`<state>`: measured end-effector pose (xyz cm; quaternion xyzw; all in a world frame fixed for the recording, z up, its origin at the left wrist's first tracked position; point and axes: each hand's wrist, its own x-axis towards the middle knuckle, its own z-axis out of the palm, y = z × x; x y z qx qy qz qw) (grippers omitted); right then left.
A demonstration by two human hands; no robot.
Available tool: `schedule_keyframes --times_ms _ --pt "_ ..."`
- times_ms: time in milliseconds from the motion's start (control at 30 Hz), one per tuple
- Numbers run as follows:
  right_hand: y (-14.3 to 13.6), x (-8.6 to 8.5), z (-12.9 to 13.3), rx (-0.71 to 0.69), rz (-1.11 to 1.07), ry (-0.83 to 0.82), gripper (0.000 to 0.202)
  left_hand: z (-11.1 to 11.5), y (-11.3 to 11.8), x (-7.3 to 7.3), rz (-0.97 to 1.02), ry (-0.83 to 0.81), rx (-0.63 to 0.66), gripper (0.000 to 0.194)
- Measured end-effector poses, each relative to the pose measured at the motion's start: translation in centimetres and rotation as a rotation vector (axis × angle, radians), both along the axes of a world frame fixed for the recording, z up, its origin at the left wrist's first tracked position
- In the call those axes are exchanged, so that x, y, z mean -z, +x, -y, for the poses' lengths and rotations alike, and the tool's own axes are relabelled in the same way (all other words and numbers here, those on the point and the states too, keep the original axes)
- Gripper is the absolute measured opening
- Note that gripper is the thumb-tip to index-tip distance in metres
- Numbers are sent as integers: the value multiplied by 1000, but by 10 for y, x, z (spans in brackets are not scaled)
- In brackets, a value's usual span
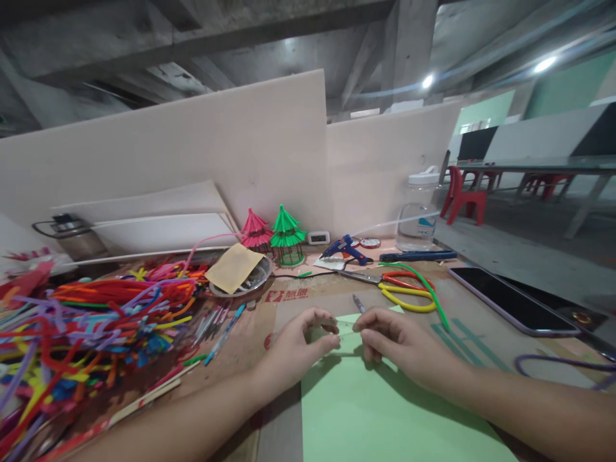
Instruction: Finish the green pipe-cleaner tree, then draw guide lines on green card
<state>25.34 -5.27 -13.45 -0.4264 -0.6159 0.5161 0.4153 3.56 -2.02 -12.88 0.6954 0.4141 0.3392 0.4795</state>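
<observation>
A sheet of light green paper (pixel 375 414) lies in front of me, its far part between my hands. My left hand (pixel 308 340) is at the paper's far left edge, fingers curled and thumb facing the fingertips. Opposite it, my right hand (pixel 397 337) is closed in a pinch over the paper. Between the fingertips runs a narrow see-through strip (pixel 347 332) with faint marks, like a small ruler; its ends are hidden by my fingers. Just beyond my right fingers a pen (pixel 359 303) points away from me.
Colourful pipe cleaners (pixel 96 327) pile up at left. Behind stand a pink (pixel 255 228) and a green pipe-cleaner pavilion (pixel 287 234). Scissors (pixel 404 287), a blue glue gun (pixel 347 248), a water bottle (pixel 418 212) and a phone (pixel 510 300) lie or stand beyond and right.
</observation>
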Motion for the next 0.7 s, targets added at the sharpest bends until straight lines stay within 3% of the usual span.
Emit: schedule_keyframes --times_ms 300,500,700 --pt "-1 -1 0 18 0 0 44 -2 -2 -4 -83 80 -90 26" --pt "-1 -3 1 11 12 -8 46 5 -1 -7 -153 172 23 21" --pt "-1 -3 2 -7 18 -9 44 7 0 -7 -138 118 96 23"
